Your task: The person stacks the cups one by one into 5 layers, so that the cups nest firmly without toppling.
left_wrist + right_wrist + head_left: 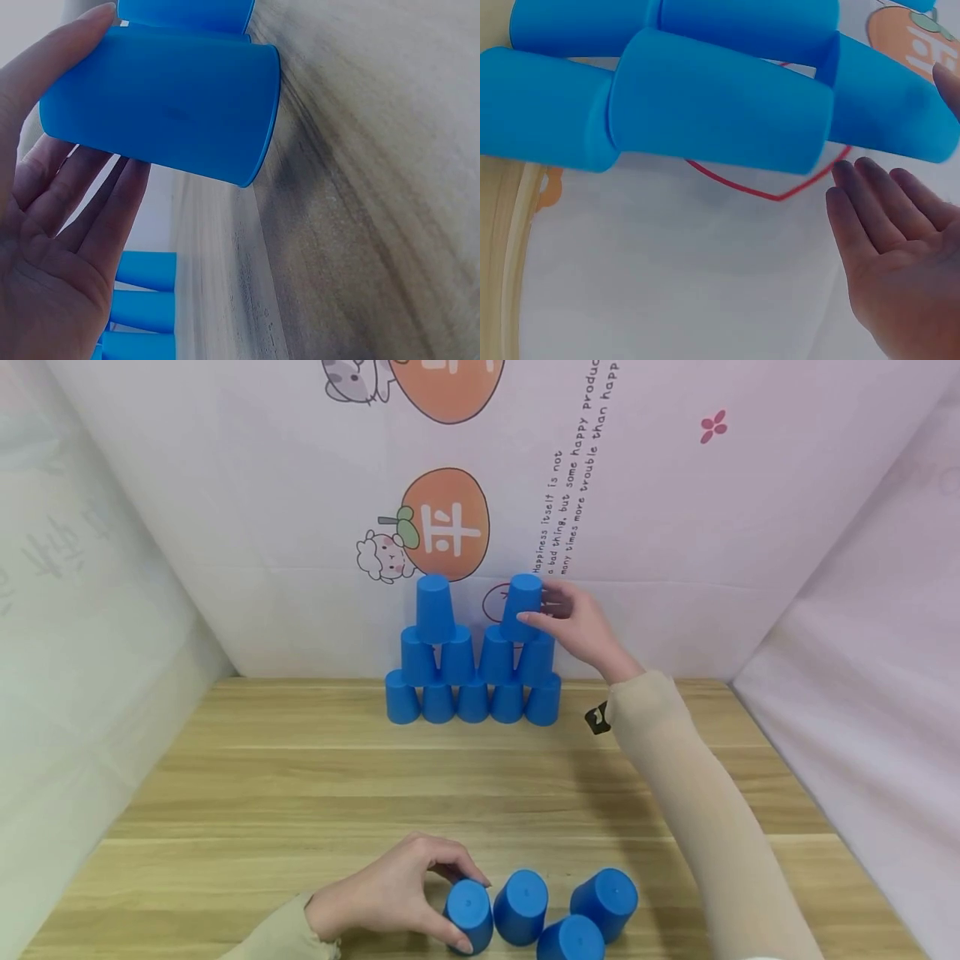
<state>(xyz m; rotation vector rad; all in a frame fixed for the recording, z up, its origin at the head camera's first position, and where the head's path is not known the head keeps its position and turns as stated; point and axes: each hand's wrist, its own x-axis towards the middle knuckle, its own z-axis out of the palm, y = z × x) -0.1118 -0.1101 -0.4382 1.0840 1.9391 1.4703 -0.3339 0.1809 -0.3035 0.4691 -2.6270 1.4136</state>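
My left hand (397, 889) grips a blue plastic cup (467, 906) at the front, thumb on one side and fingers on the other. The cup is upside down; whether its rim touches the table cannot be told. At the back, a stack of upside-down blue cups (472, 700) has three tiers. My right hand (583, 625) is beside the top right cup (522, 597), thumb before it and fingers behind. In the right wrist view, the fingers (870, 210) look straight and slightly apart from that cup, which sits on the second tier.
Beside the left hand's cup stand three more upside-down blue cups (521, 906), close together on the wooden table (360, 785). A printed white cloth (637, 502) rises right behind the stack. A small black tag (597, 719) lies near the right sleeve.
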